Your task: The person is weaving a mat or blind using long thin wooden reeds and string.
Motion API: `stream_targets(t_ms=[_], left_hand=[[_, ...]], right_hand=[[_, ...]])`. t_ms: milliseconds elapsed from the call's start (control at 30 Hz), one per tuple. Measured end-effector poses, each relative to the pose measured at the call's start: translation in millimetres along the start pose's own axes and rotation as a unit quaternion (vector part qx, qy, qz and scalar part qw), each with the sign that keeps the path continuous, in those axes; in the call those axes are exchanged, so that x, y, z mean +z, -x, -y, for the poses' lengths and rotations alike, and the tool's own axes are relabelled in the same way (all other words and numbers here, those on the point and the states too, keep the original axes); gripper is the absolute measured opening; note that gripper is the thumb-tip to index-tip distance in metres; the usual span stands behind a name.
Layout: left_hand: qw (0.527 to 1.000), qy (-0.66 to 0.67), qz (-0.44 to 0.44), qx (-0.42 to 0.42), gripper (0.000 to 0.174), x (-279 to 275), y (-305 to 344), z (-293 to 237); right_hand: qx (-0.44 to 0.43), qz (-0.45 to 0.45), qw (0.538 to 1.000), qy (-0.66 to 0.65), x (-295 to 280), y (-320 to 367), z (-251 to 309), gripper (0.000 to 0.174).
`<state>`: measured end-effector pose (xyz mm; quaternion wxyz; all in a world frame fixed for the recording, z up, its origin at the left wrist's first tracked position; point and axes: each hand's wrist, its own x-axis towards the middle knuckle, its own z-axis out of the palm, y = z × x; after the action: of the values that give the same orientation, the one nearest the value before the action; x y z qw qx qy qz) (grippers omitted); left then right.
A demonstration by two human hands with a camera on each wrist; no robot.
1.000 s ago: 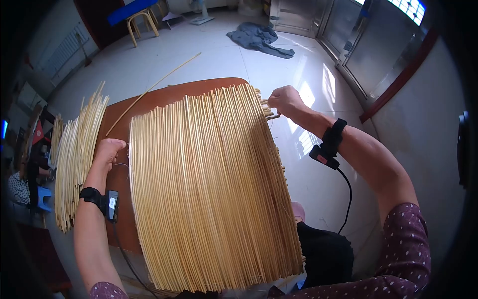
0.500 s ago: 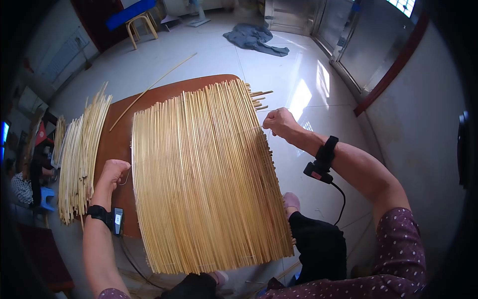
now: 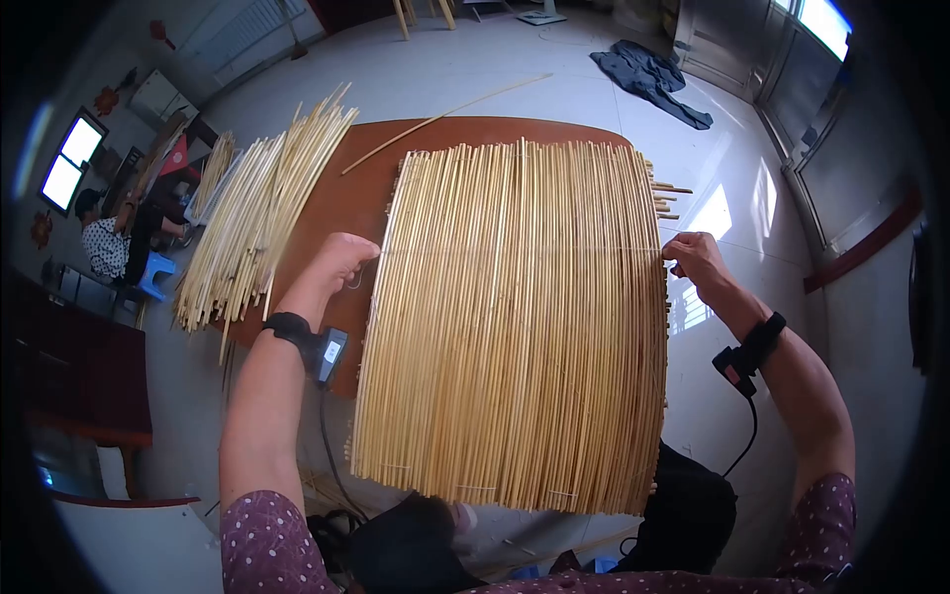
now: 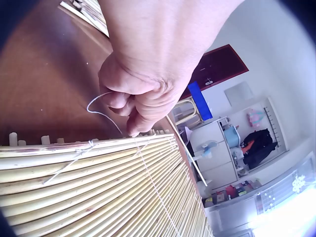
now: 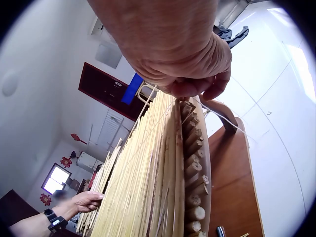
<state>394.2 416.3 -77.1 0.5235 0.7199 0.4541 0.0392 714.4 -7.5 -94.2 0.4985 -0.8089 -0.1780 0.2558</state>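
A mat of many straight straw-coloured reed stalks (image 3: 505, 337) lies before me, laid side by side. Across its upper part runs a thin white thread (image 4: 154, 180), from one side edge to the other. At the left edge my left hand (image 3: 341, 261) pinches the thread, its fingertips right at the outermost stalk. A loose tail of thread (image 4: 100, 113) curls from that hand in the left wrist view. My right hand (image 3: 699, 261) pinches the thread at the right edge, with a loose end (image 5: 223, 117) trailing past the fingers. Cut stalk ends (image 5: 196, 170) show below it.
Under the mat is a brown tabletop (image 3: 322, 223). A heap of loose reeds (image 3: 262, 213) lies at its left, and a single stalk (image 3: 445, 121) crosses the far edge. Dark cloth (image 3: 648, 81) lies on the tiled floor. Another person (image 3: 107, 243) sits at far left.
My right hand has come down from the protruding stalk ends at the mat's upper right to its right edge. The left hand has moved up along the left edge. The head view has turned left.
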Motion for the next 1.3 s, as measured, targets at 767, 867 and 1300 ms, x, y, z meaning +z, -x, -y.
stream_targets(t_ms=[767, 867, 1300], left_hand=[[0.998, -0.065, -0.026, -0.006, 0.009, 6, 6, -4], [0.998, -0.055, -0.024, -0.005, 0.012, 6, 6, -4], [0.997, -0.065, -0.035, 0.012, 0.012, 5, 8, -3]], right_hand=[[-0.002, -0.040, 0.999, 0.009, 3, 3, -8, 0.017], [-0.005, -0.038, 0.999, 0.011, 4, 4, -7, 0.018], [-0.011, -0.044, 0.999, 0.025, 2, 12, 2, 0.018]])
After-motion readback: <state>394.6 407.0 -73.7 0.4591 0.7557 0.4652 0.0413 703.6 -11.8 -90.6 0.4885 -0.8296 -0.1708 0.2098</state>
